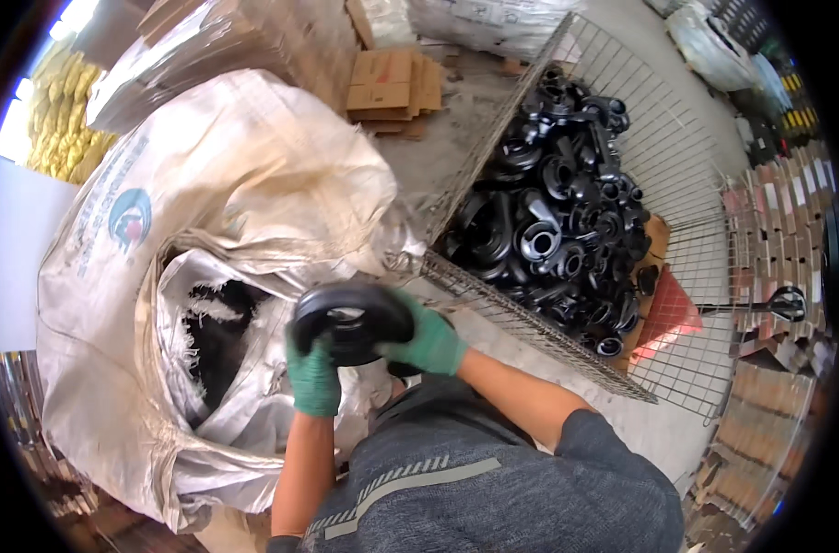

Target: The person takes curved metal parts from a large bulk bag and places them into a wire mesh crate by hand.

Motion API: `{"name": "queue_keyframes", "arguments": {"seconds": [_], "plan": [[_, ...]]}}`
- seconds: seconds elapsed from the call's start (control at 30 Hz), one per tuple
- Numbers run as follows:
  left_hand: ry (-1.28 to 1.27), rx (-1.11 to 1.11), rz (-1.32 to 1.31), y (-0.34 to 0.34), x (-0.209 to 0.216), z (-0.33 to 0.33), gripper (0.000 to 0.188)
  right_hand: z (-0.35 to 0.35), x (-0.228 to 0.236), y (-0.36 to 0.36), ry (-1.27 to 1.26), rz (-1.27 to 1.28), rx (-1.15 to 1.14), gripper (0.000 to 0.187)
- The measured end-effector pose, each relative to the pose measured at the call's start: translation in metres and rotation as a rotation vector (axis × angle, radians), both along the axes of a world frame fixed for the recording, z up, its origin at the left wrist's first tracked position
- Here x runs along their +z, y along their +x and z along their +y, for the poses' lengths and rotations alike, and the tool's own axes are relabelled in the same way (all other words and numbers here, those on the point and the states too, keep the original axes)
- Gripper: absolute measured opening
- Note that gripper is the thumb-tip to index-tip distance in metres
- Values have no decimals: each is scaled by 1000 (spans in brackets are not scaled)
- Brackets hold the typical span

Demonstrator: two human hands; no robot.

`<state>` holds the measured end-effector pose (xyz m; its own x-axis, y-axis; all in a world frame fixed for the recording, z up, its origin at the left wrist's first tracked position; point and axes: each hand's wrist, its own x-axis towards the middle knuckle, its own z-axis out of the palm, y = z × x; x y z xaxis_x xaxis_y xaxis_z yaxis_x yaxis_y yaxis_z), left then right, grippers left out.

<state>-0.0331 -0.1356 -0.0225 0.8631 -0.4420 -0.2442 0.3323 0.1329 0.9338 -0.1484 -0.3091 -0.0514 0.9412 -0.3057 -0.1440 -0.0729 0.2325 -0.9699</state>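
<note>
Between both hands I hold a round black plastic part (353,318) with a hole through its middle; it is slightly blurred. My left hand (314,373), in a green glove, grips its near left edge. My right hand (428,337), also gloved in green, is closed on its right side. To the left, a big white woven sack (253,157) gapes, with dark contents (221,336) partly visible through its opening. On the right stands a wire mesh basket (686,166) holding a heap of similar black plastic parts (539,240).
Flattened cardboard (382,83) lies on the floor beyond the sack, near wrapped cartons (226,55). A red piece (670,313) rests at the basket's near right corner. Stacked cardboard (760,415) lines the right side. Yellow bundles (64,111) are at the far left.
</note>
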Motion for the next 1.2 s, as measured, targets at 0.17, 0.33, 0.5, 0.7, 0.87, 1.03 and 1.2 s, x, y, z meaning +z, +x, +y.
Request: {"name": "queue_keyframes", "arguments": {"seconds": [0.17,0.33,0.5,0.7,0.87,1.03,1.2], "plan": [[329,-617,-61,-6,-6,1,52,-82,-13,-102,302,260,-362,66],[435,-235,-83,-7,-58,119,40,-213,-29,-138,362,555,-730,28],[559,-46,-75,-5,-44,179,34,-409,-12,-81,393,116,-1028,31],[886,77,-355,22,-27,205,34,-331,47,40,-295,29,-492,27],[1028,-33,-544,119,-68,209,34,-179,30,120,-1479,167,22,39],[920,-139,-107,216,-134,181,42,-133,8,145,-1591,802,327,29],[1038,-261,-599,283,-265,127,63,-132,-18,145,-1637,612,-49,22]]}}
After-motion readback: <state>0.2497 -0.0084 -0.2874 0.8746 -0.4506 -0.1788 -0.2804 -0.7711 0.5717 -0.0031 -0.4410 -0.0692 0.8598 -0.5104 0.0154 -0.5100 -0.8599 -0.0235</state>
